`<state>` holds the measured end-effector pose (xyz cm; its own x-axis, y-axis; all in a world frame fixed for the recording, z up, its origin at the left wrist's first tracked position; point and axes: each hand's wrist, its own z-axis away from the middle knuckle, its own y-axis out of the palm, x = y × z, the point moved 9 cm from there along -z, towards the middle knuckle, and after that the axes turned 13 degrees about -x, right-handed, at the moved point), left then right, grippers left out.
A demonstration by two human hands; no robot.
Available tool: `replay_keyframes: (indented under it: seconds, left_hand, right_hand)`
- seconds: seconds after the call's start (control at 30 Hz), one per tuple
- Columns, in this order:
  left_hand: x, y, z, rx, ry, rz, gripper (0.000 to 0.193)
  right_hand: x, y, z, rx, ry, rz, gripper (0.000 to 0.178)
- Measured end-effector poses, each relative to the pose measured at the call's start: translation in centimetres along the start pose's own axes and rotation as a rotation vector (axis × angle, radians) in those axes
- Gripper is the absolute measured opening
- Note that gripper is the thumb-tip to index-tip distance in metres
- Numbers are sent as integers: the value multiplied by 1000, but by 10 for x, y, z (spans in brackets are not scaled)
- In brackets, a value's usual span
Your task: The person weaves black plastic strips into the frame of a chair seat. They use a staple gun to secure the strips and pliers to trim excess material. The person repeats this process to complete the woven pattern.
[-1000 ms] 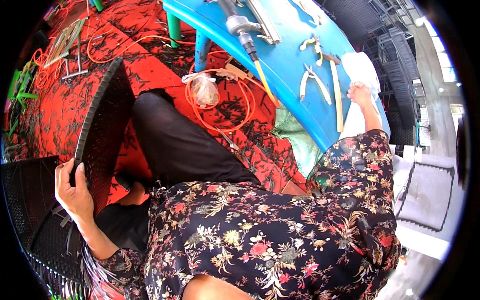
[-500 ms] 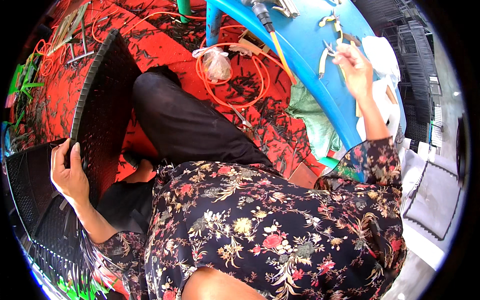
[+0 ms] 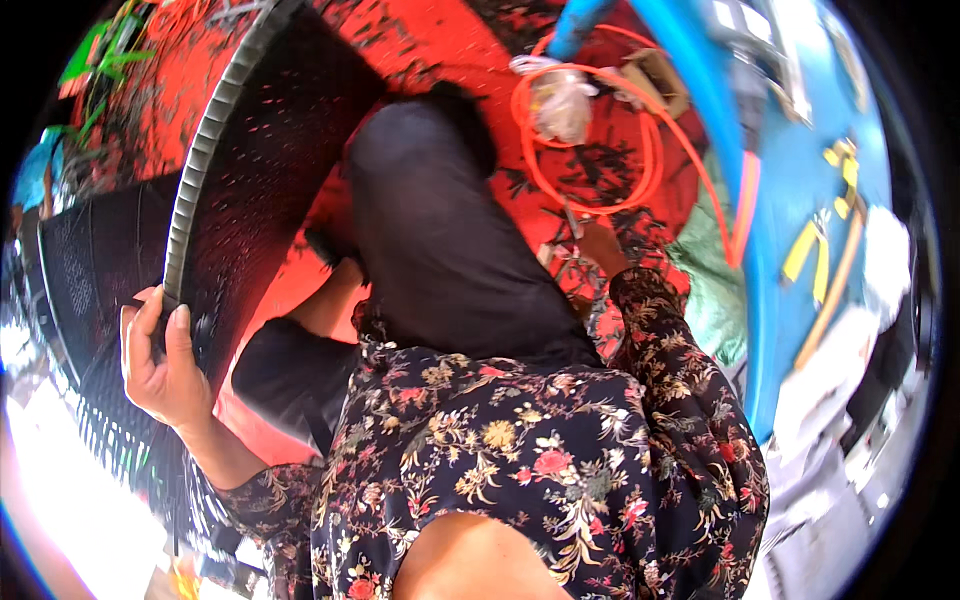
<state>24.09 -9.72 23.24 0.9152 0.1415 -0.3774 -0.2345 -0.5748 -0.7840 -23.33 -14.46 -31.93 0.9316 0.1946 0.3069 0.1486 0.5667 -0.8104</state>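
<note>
My left hand (image 3: 165, 365) pinches the lower edge of a large black woven panel (image 3: 265, 150), thumb on one side and fingers on the other. The panel stands tilted along my left side, its rim bound in a grey-black strip. My right hand (image 3: 602, 250) is down by the red floor beyond my thigh, at a slim metal hand tool (image 3: 573, 222) that looks like scissors or pliers. Its fingers are blurred and partly hidden, so I cannot see whether they grip the tool.
A blue table (image 3: 840, 110) at the right holds yellow-handled pliers (image 3: 808, 255) and a wooden-handled tool (image 3: 832, 285). An orange hose (image 3: 655, 170) coils on the red floor beside a clear plastic bag (image 3: 562, 105). A green sack (image 3: 712, 260) lies by the table. Black scraps litter the floor.
My right hand has come down from above the blue table to the tool on the floor. My left hand keeps its hold on the panel. The whole view has shifted.
</note>
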Motion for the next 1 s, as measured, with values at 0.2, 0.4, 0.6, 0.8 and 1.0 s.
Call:
replay_keyframes:
  seconds: [0.2, 0.4, 0.6, 0.8, 1.0]
  left_hand:
    - [-29, -34, 6, 17, 22, 99, 32]
    - [-32, -71, -1, 83, 30, 152, 33]
    - [-42, -61, 12, 22, 100, 130, 36]
    - [-45, -38, 21, 9, 82, 60, 34]
    - [-47, -13, 6, 28, 47, -59, 29]
  right_hand:
    - [23, 62, -3, -15, -409, -71, 27]
    - [30, 63, -38, 167, -201, -50, 27]
    - [4, 58, -31, 181, -138, -24, 27]
    - [-10, 55, -16, 189, -181, -54, 27]
    - [-47, 67, 35, 99, -59, -165, 27]
